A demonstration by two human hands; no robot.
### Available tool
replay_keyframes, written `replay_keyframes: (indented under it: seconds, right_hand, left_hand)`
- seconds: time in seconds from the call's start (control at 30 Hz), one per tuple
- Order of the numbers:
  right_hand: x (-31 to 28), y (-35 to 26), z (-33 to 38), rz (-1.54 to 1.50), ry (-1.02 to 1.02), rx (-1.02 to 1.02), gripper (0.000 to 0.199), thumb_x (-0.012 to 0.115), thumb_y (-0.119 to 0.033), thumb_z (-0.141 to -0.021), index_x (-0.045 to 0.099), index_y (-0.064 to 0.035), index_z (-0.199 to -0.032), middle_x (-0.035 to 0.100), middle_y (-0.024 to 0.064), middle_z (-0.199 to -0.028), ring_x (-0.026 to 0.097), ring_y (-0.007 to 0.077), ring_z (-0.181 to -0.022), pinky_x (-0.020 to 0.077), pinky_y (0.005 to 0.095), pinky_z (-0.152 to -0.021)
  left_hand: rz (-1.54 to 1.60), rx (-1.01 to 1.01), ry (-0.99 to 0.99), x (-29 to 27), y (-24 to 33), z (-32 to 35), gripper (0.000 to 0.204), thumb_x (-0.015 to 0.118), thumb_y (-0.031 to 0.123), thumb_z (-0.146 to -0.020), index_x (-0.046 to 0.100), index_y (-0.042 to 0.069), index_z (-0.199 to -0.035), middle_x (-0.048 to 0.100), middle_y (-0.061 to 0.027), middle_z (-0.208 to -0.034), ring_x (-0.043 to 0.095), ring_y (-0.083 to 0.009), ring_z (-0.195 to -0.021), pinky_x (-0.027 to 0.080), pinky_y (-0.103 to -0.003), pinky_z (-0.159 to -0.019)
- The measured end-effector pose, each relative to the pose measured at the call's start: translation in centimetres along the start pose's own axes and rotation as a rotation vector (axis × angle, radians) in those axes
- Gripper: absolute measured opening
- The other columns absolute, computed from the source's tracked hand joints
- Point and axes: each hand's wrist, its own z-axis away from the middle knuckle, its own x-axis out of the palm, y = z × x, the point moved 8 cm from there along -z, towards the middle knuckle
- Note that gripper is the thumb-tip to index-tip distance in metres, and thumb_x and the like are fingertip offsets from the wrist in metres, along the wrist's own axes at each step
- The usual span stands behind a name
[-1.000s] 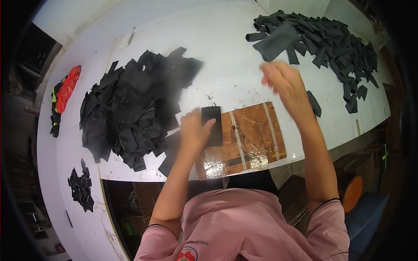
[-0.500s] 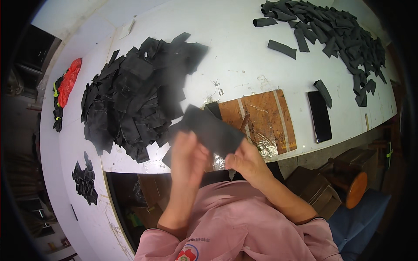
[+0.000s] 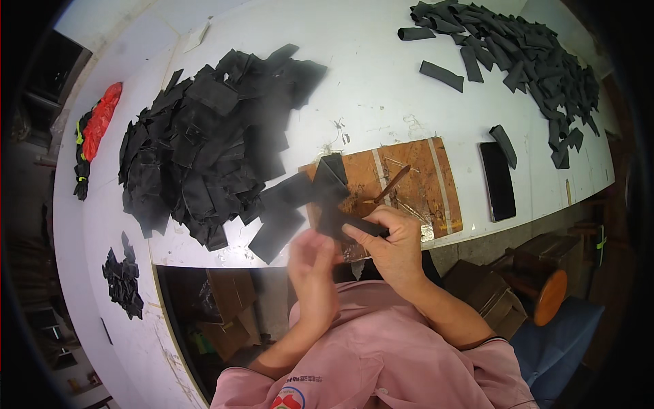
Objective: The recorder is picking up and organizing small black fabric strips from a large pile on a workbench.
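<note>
My right hand (image 3: 396,249) grips a dark piece of fabric (image 3: 344,223) over the near edge of the table, its thumb pressed along the strip, which looks folded narrow. Curled against the left end of that piece are the fingers of my left hand (image 3: 315,262), somewhat blurred. Beyond my hands, more flat black fabric pieces (image 3: 330,177) lie on the left part of a brown board (image 3: 415,184). A thin brown pointed stick (image 3: 392,184) rests on the board. To the left spreads a big heap of black fabric pieces (image 3: 197,150).
Many rolled or folded dark pieces (image 3: 518,54) are piled at the far right. A black phone (image 3: 499,184) lies right of the board, a dark piece beside it. At left are a red bundle (image 3: 103,119) and a small black pile (image 3: 122,283). An orange stool (image 3: 550,298) stands below.
The dark piece, spread wide earlier, now looks narrow and folded in my right hand. My left hand has moved slightly down and right. The stick and more of the board now show.
</note>
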Motion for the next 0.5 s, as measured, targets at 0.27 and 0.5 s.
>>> replay_keyframes:
  seconds: [0.27,0.5]
  right_hand:
    - [0.3,0.4,-0.1,0.195,0.017,-0.068,0.013,0.067,-0.009,-0.062,0.058,0.0004,-0.066,0.055,0.0123,-0.061,0.055,0.0280,-0.054,0.0412,0.0349,-0.048]
    - [1.1,-0.8,0.5,0.540,-0.011,-0.240,0.018,0.068,-0.010,-0.060,0.056,-0.0014,-0.070,0.054,0.0105,-0.071,0.054,0.0286,-0.064,0.0432,0.0351,-0.053]
  left_hand:
    - [-0.633,0.541,-0.108,4.7,5.5,1.9,0.022,0.068,0.008,-0.068,0.053,-0.001,-0.081,0.048,-0.0059,-0.074,0.045,-0.0110,-0.064,0.037,-0.023,-0.055]
    - [-0.271,0.097,-0.100,3.9,3.5,-0.3,0.002,0.058,0.000,-0.077,0.058,-0.001,-0.079,0.056,0.0015,-0.070,0.044,-0.0008,-0.059,0.034,-0.014,-0.052]
